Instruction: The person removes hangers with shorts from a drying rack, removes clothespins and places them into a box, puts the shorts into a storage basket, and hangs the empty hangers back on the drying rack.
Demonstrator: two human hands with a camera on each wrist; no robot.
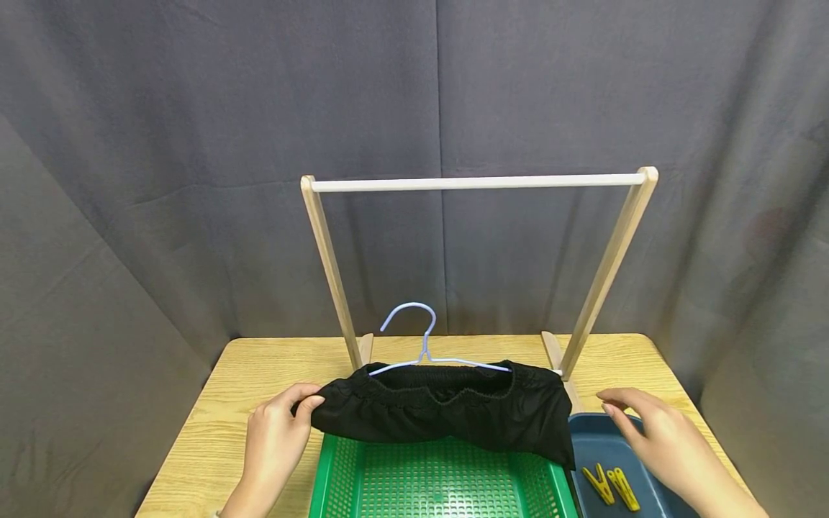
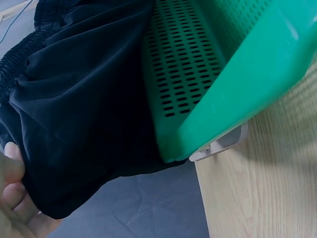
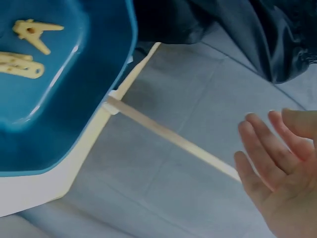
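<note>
A pair of black shorts (image 1: 414, 417) with a gathered elastic waistband lies across the back of a green basket (image 1: 440, 482). Inside the waistband sits a light purple hanger (image 1: 424, 349), its hook pointing up and to the left. My left hand (image 1: 278, 428) pinches the left edge of the shorts between thumb and fingers; the left wrist view shows this hand (image 2: 20, 198) at a lower corner of the cloth. To the right of the shorts, my right hand (image 1: 660, 439) is apart from them, above the blue tray, its fingers relaxed and holding nothing.
A wooden rack with a white rail (image 1: 479, 183) stands behind the basket on the wooden table (image 1: 207, 424). The blue tray (image 1: 586, 432) at right holds two yellow clothespins (image 1: 612, 487). Grey curtains (image 1: 259, 144) surround the table.
</note>
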